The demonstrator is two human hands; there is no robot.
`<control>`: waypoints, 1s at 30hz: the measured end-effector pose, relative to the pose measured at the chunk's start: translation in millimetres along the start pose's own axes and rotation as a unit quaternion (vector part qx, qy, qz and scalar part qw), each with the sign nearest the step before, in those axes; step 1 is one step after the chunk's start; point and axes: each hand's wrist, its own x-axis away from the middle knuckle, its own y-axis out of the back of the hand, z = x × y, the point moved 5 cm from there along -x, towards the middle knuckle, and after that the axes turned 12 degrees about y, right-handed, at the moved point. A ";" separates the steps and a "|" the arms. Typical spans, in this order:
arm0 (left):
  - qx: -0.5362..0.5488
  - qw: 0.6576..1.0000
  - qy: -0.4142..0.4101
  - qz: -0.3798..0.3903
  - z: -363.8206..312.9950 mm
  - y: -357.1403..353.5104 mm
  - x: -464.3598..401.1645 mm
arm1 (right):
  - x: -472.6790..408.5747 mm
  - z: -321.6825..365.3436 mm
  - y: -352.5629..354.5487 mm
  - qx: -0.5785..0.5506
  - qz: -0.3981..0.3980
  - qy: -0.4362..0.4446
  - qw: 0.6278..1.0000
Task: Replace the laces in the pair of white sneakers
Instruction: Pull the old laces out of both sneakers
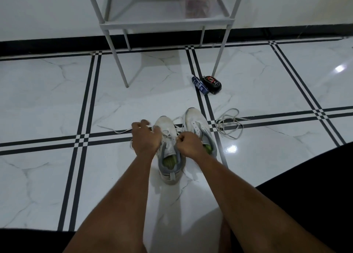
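Two white sneakers stand side by side on the white marble-patterned floor (57, 100), toes pointing away from the person. Both hands work over the nearer, left sneaker (169, 153), whose grey collar and green insole show behind the wrists. The left hand (146, 136) hovers over its left side with fingers curled, and a white lace (118, 131) runs out from under those fingers across the floor to the left; the hand is blurred, so I cannot tell whether its grip is really closed on that lace. The right hand (189, 143) is balled over the tongue area, its grip pinched tight on a bit of lace at the eyelets. The right sneaker (196, 123) sits just beside, partly behind the right hand, its upper eyelets bare. A loose lace (229, 124) lies in a tangle of loops on the floor to the right of that sneaker. Farther off, a dark blue tube (199, 85) and a black case with a red ring (212, 82) lie touching near a leg of a grey metal rack (164, 21); a clear box with a red lid (199, 0) stands on its shelf
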 end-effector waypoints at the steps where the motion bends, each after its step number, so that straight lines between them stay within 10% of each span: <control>1: -0.053 0.995 -0.078 0.028 -3.2 -8.4 5.5 | 0.0 1.1 0.1 -0.002 0.000 0.001 1.000; 8: -0.314 0.910 -0.269 -0.020 -18.7 -40.7 23.9 | 1.9 1.3 0.1 -0.001 -0.008 0.005 1.000; 11: -0.086 0.987 -0.041 -0.130 -17.5 3.9 1.9 | 3.1 0.9 0.7 -0.002 0.000 0.005 1.000; 15: 0.082 0.947 0.263 -0.167 15.3 45.1 -20.2 | 4.0 0.6 0.7 -0.005 0.000 -0.002 1.000; 18: -0.059 0.989 -0.017 -0.132 4.2 22.2 -9.7 | 3.1 0.2 -0.4 -0.005 0.004 -0.010 1.000; 22: -0.306 0.911 -0.275 0.034 -13.1 -41.8 24.8 | 1.8 1.7 -0.5 -0.001 0.000 -0.006 1.000; 30: -0.119 0.978 -0.155 -0.067 -3.8 4.1 -15.9 | 5.0 -1.1 0.7 0.001 0.001 -0.006 1.000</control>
